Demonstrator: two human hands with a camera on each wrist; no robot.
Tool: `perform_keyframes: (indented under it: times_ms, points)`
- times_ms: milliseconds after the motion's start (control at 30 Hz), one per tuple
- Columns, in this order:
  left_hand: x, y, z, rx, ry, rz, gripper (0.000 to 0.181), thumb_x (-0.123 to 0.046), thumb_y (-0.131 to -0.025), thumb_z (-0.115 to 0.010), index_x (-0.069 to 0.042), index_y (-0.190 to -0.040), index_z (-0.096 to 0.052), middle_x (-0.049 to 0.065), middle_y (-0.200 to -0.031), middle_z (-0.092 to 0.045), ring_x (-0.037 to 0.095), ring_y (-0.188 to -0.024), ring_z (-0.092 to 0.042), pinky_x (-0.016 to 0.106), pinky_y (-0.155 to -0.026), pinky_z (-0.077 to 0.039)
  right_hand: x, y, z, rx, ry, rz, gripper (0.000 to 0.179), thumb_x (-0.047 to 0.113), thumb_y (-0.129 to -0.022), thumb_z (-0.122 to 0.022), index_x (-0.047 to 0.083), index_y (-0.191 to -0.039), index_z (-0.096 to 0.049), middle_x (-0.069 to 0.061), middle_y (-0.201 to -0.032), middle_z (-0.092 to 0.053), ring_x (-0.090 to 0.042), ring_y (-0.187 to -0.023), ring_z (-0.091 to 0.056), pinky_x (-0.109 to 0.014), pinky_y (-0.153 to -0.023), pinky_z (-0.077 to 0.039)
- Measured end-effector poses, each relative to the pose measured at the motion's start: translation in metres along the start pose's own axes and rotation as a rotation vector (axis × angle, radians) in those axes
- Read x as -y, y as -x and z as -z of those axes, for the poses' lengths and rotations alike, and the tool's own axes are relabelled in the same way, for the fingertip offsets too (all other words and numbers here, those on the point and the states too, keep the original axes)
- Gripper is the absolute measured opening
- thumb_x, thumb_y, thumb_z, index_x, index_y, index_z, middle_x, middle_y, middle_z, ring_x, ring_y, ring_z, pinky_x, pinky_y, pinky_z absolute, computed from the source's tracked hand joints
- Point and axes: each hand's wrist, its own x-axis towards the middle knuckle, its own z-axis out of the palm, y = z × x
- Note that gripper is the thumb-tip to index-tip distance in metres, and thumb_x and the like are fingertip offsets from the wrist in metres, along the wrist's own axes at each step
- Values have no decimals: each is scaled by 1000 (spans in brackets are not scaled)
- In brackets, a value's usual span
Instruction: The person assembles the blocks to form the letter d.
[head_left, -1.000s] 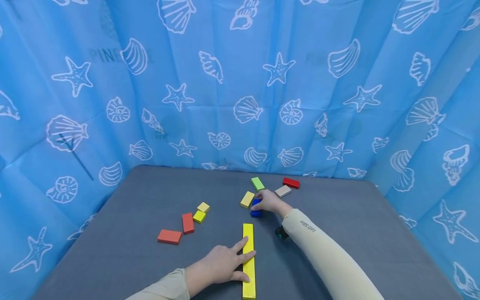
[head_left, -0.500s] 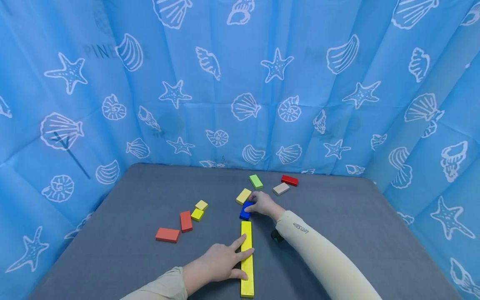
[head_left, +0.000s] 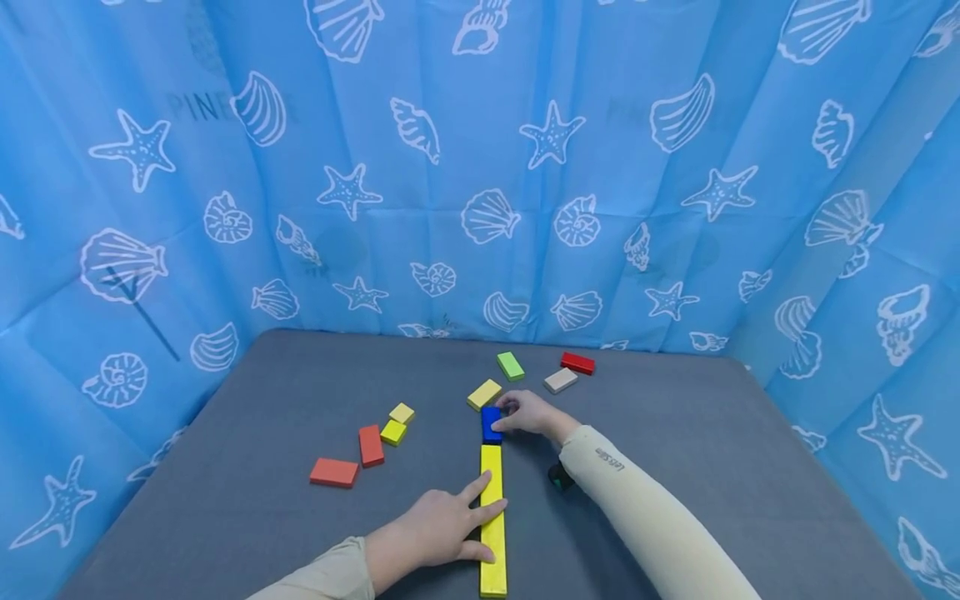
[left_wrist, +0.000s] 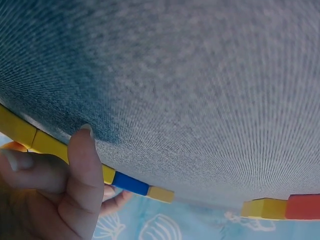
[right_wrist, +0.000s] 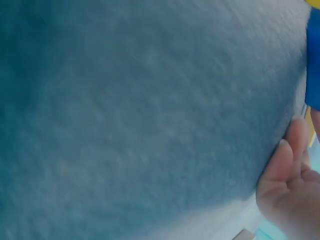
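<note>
A long yellow strip lies lengthwise in front of me; in the left wrist view a seam crosses it. Across the strip rests my left hand, fingers spread and extended, thumb nearer me. At the strip's far end sits a blue block, in line with it and seemingly touching. My right hand pinches this block from its right side between thumb and fingers. In the right wrist view the blue block shows only partly at the edge. Just beyond it lies a pale yellow block.
Farther back lie a green block, a beige block and a red block. On the left are two orange-red blocks and two small yellow blocks. A shell-patterned blue curtain surrounds the grey table.
The right hand has slid the blue block left and turned it straight, into line with the yellow strip. The left hand has stayed on the strip. The head view has shifted slightly.
</note>
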Motion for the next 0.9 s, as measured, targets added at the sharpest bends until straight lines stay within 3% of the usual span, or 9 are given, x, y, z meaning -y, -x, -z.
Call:
perform_keyframes:
  times_ms: [367, 900]
  points:
    - [1, -2, -3, -1, -21, 6, 67, -67, -87, -50, -40, -147, -40, -2, -157, -30, 12, -68, -54, 27, -67, -46, 5, 4, -2, 36, 54, -3, 36, 27, -84, -78, 9, -111, -61, -9, -105, -56, -26, -96, -51, -43, -87, -45]
    - [1, 0, -2, -13, -14, -8, 66, -65, -87, -52, -39, -147, -41, -1, -156, -31, 11, -67, -55, 26, -67, -47, 3, 4, 0, 50, 63, 8, 37, 26, -84, -78, 9, -112, -61, -7, -100, -56, -24, -94, -51, -41, -85, -46]
